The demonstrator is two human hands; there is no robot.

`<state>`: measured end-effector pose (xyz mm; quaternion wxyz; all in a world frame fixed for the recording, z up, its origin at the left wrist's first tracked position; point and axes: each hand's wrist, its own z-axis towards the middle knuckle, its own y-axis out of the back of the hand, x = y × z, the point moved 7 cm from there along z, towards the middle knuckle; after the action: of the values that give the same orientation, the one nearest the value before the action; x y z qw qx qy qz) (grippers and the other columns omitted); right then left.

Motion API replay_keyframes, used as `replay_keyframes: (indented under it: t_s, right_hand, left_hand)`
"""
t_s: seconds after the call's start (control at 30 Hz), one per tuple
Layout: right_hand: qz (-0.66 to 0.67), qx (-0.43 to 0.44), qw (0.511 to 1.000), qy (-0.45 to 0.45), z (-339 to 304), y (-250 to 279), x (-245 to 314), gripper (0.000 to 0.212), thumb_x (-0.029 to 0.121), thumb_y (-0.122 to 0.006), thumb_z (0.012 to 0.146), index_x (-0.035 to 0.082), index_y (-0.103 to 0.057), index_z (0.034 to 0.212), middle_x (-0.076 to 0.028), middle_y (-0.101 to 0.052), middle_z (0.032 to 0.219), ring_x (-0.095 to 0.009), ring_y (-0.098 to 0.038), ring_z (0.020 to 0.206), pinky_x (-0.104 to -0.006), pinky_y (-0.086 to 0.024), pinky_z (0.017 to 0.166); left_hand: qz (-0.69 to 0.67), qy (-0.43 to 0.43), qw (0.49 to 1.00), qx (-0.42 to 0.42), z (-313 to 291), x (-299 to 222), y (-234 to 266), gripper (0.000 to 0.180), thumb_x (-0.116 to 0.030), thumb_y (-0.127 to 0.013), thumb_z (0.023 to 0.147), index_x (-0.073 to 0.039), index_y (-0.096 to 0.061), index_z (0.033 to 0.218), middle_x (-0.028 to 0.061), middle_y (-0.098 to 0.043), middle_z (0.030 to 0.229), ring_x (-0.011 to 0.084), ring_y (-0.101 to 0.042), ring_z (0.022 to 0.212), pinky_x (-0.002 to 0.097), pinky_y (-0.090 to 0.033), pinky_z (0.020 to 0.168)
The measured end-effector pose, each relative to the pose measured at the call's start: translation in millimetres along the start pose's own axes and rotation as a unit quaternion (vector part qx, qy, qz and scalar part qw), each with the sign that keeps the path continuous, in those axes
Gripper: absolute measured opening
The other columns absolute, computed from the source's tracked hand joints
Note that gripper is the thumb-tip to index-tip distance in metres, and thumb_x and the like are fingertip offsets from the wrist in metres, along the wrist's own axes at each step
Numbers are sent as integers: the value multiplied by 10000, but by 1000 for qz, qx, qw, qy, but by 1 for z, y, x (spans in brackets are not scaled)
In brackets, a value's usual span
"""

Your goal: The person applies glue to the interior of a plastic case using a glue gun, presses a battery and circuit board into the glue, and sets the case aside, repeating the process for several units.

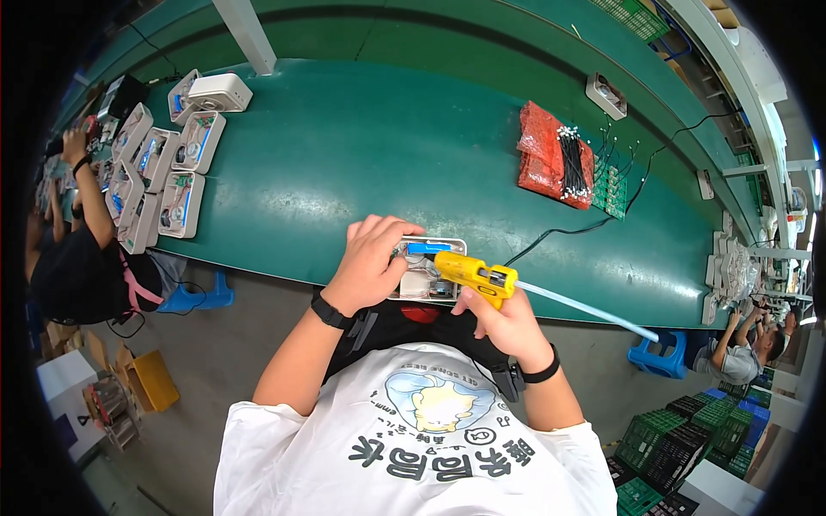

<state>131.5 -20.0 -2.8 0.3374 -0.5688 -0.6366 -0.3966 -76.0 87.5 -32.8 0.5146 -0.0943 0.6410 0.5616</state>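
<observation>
My right hand (pixel 508 327) is wrapped round the handle of a yellow hot glue gun (pixel 465 270), with a long pale glue stick (pixel 594 310) running out of its back end to the right. The gun's nose points left, over a white plastic housing (pixel 416 285) at the table's near edge. Inside this open housing lie a blue battery-like block (pixel 420 248), thin wires and a dark round part. My left hand (pixel 372 262) grips the housing's left side, thumb and fingers bent over its rim. The gun hides the housing's middle right.
Similar open housings (pixel 182 204) stand grouped at the left, near another person's arm (pixel 95 189). Right of centre lie a red bubble bag (pixel 538 159), black cables (pixel 572 163) and green circuit boards (pixel 611 191). A black cord (pixel 559 230) crosses the green table. A blue stool (pixel 661 356) stands below right.
</observation>
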Motion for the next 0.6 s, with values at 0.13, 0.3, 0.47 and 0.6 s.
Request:
replay_keyframes:
  t_s: [0.13, 0.3, 0.47, 0.6]
  right_hand:
    - [-23, 50, 998, -34, 13, -12, -10, 282, 230, -661, 1131, -9, -723, 1267, -19, -717, 809, -69, -599, 556, -239, -505, 501]
    - [-50, 45, 997, -45, 10, -13, -4, 263, 231, -656, 1133, -1, -720, 1239, -5, -681, 784, -63, -592, 555, -241, -501, 496]
    - [-53, 26, 997, -44, 8, -6, -8, 275, 237, -650, 1135, 2, -723, 1257, -19, -721, 839, -67, -595, 563, -245, -505, 491]
    - [-64, 22, 998, 15, 20, -17, 1, 301, 234, -641, 1136, -7, -718, 1301, -40, -780, 950, -75, -609, 576, -239, -508, 493]
  left_hand:
    - [-12, -4, 1000, -12, -1, -2, 0, 450, -9, -563, 847, -94, -726, 1257, 64, -717, 1243, 290, -608, 1210, 429, -385, 1065]
    - [-8, -11, 999, -32, -3, -2, -1, 415, -66, -583, 870, -115, -735, 1253, 63, -722, 1192, 292, -614, 1151, 442, -395, 1039]
    - [-10, -18, 998, -56, -4, -1, -1, 434, -5, -574, 831, -81, -740, 1225, 85, -728, 1202, 315, -625, 1158, 452, -423, 1032]
    - [-14, -20, 994, -106, -7, 1, 2, 421, 21, -565, 833, -51, -742, 1209, 111, -734, 1176, 346, -655, 1066, 460, -491, 943]
